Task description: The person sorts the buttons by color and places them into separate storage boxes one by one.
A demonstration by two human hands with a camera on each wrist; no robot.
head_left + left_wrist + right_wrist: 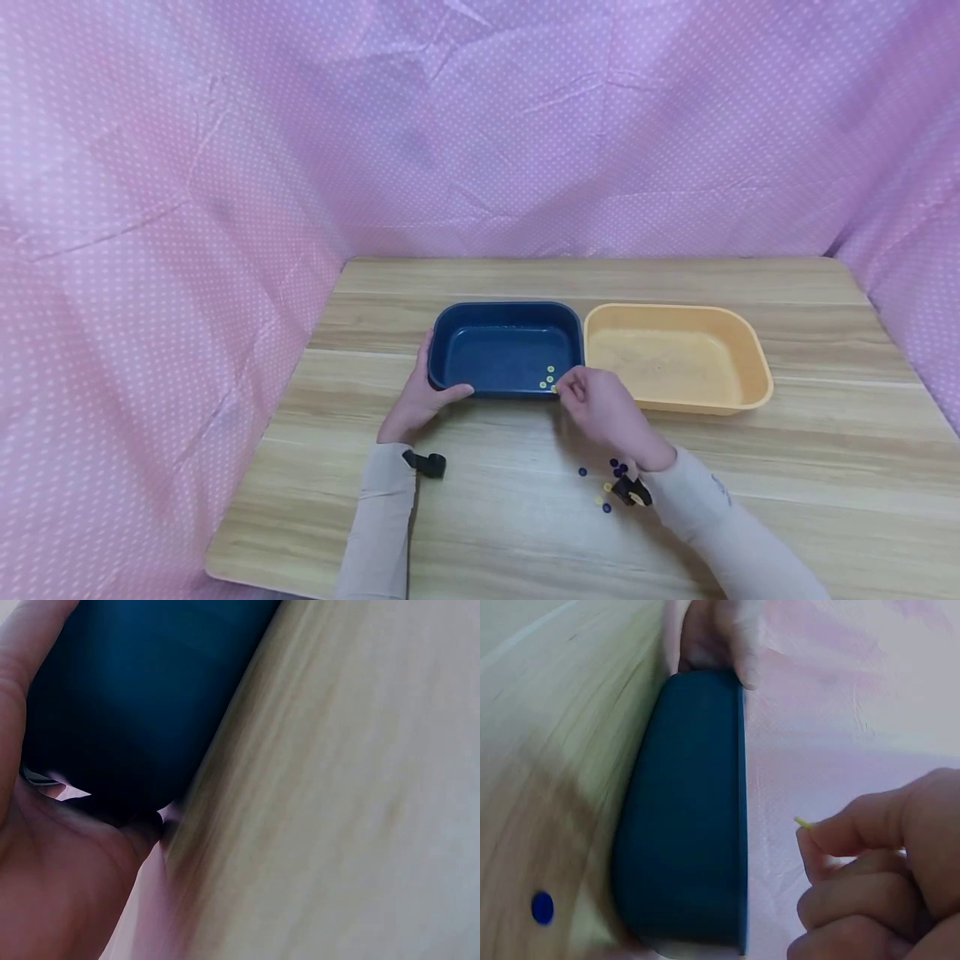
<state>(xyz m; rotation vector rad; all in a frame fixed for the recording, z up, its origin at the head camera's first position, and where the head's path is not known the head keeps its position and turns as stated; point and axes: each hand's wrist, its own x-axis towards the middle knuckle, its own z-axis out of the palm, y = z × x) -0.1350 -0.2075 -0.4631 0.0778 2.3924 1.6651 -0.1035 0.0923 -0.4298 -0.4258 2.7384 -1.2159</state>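
My left hand (420,398) holds the near left corner of a dark blue plastic bin (506,394), its fingers along the left side and the thumb at the front rim. Between thumb and forefinger, my right hand (603,406) pinches a small yellow button (802,823) above the bin's near right corner. Several yellow buttons (550,379) lie on the bin's floor in that same corner. On the table in front, near my right wrist, are loose dark blue buttons (582,472) and a few yellow ones (607,487).
A pale orange bin (667,367) stands against the blue bin's right side. Both rest on a wood-grain table (495,533). Pink dotted cloth (570,150) hangs behind and at the sides.
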